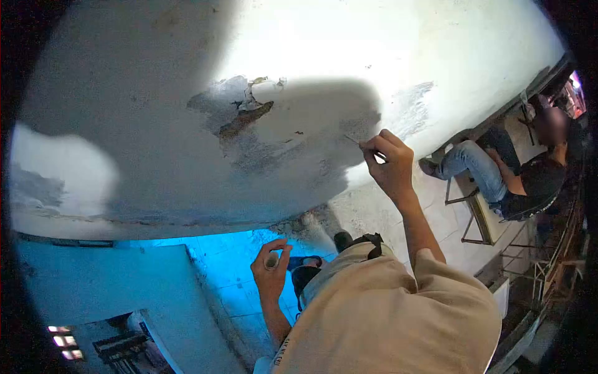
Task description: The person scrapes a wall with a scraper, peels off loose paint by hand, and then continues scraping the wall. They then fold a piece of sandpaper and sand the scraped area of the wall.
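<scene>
My right hand (389,161) is raised close to the pale wall (324,37), pinching a thin stick-like tool (352,139) whose tip points at the grey patch of the wall. Lower down, my left hand (270,271) holds a small round container (271,260) between thumb and fingers, away from the wall. To the left of the tool, the wall has a patch of peeling, broken plaster (246,115) with a brown exposed strip. Whether the tool's tip touches the wall, I cannot tell.
At the right a seated person (476,168) in jeans leans beside a light table (489,215). Metal frames stand at the far right. A blue-lit floor (240,299) and a lower wall (112,274) with an opening lie at the left.
</scene>
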The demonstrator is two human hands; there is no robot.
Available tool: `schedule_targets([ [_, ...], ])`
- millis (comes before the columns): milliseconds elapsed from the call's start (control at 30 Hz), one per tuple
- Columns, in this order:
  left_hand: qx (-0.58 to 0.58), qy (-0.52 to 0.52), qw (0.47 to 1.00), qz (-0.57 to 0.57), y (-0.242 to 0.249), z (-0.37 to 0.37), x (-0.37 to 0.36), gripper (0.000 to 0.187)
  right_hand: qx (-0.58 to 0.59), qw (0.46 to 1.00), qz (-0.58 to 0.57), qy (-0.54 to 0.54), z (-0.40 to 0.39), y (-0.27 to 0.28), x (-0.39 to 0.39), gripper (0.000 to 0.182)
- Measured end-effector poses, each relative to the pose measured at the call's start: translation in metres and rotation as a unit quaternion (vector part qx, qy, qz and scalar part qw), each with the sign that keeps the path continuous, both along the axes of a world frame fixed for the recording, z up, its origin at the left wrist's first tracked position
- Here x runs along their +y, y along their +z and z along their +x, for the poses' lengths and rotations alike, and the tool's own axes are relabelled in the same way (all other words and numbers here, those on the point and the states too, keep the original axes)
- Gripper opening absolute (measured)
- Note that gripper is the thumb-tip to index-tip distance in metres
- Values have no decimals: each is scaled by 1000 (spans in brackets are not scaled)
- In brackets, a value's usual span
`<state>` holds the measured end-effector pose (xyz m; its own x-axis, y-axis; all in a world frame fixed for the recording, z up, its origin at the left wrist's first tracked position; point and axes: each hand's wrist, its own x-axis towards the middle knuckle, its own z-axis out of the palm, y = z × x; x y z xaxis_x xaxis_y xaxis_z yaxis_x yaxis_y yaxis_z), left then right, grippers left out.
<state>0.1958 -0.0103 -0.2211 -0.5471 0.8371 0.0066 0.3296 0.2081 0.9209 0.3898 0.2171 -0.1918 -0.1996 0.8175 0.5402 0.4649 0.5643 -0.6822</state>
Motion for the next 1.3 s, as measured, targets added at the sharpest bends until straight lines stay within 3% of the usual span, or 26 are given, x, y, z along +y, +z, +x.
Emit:
schedule_targets([
  [33,-6,8,1000,-8,2,0,-2,18,10,1000,-14,6,-2,4,-2,11],
  [67,-7,3,1000,-12,6,2,-3,18,-59,997,-11,42,-12,-16,1,9],
  [100,-23,11,999,-34,11,4,-2,16,-128,989,-9,78,-29,-53,3,8],
  [133,-38,18,998,-51,14,6,2,15,-203,973,62,87,-49,-93,1,8],
  [333,-49,38,996,-56,11,-2,-14,15,-53,998,16,0,-18,-9,-15,13],
  [567,-51,20,995,-81,11,0,0,15,-66,995,52,47,-12,-14,-8,16],
  [633,-10,-1,1000,-30,7,-1,2,19,-54,998,30,33,-1,2,-13,15],
  [733,-79,30,993,-80,14,3,4,14,-41,998,43,8,-16,-19,-12,15],
  [833,-41,-7,996,-80,13,8,10,14,-74,996,47,25,-19,-28,-9,15],
  [967,-33,-3,994,-102,19,11,7,14,-39,999,7,23,2,0,-12,16],
  [1067,-72,17,995,-71,17,11,-2,14,-49,998,17,26,-20,-39,-6,14],
  [1167,-56,5,994,-93,10,11,-6,15,-76,995,50,34,-19,-42,-5,15],
  [1233,13,-5,1000,-27,4,8,-8,19,-37,998,32,42,-5,-18,-2,16],
  [1300,1,11,1000,-24,7,8,-11,18,-22,1000,-13,13,0,-3,-4,13],
])
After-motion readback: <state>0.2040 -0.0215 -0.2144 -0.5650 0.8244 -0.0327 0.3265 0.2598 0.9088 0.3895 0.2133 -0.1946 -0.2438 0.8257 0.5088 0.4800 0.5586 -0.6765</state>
